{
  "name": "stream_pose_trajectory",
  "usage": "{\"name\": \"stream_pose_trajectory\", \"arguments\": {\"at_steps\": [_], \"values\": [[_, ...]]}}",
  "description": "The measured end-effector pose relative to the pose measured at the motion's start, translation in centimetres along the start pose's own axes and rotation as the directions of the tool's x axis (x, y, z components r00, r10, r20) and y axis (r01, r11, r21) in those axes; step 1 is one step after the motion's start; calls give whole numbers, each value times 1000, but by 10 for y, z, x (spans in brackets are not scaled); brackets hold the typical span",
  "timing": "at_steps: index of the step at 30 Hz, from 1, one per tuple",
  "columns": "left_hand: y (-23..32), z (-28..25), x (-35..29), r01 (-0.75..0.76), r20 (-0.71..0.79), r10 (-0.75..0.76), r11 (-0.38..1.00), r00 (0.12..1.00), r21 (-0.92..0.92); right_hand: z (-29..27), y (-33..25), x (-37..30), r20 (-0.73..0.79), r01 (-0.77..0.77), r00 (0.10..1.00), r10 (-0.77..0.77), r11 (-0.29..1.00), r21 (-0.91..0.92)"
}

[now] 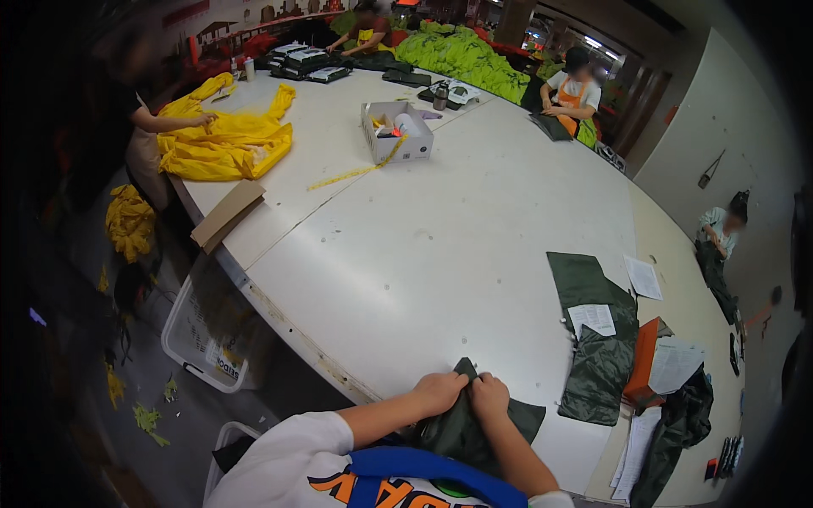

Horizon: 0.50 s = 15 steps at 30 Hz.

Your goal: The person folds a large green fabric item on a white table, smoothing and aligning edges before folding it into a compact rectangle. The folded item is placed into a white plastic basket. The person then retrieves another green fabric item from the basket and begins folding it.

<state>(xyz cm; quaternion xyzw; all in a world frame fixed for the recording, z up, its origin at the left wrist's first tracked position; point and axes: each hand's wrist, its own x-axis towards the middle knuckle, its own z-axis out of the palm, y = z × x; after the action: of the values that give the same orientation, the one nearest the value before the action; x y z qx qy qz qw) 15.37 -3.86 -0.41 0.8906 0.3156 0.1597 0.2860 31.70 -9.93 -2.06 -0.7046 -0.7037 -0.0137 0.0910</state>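
Observation:
A dark green garment (pixel 461 432) lies bunched at the near edge of the white table (pixel 440 229), just in front of me. My left hand (pixel 440 391) and my right hand (pixel 489 396) sit side by side on its top edge, both pinching the fabric. The fingers of both hands are closed on the cloth. Most of the garment hangs below my forearms and is partly hidden by them.
Folded dark green garments with paper sheets (pixel 593 339) and an orange box (pixel 644 360) lie to the right. A cardboard box (pixel 396 131) and a yellow tape measure (pixel 356 172) sit farther off. A person handles yellow fabric (pixel 224 135) at far left; others work at the back. A white bin (pixel 207 334) stands on the floor.

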Motion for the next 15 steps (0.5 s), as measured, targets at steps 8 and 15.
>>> {"name": "stream_pose_trajectory", "arguments": {"at_steps": [8,15], "values": [[-41,21,-53,445,39,-458,837,888,-317,-46,-23,-45,-188,3,976,109,858,514],[-29,0,3,455,110,-452,789,885,-414,-95,-83,-45,96,94,987,-130,944,318]]}}
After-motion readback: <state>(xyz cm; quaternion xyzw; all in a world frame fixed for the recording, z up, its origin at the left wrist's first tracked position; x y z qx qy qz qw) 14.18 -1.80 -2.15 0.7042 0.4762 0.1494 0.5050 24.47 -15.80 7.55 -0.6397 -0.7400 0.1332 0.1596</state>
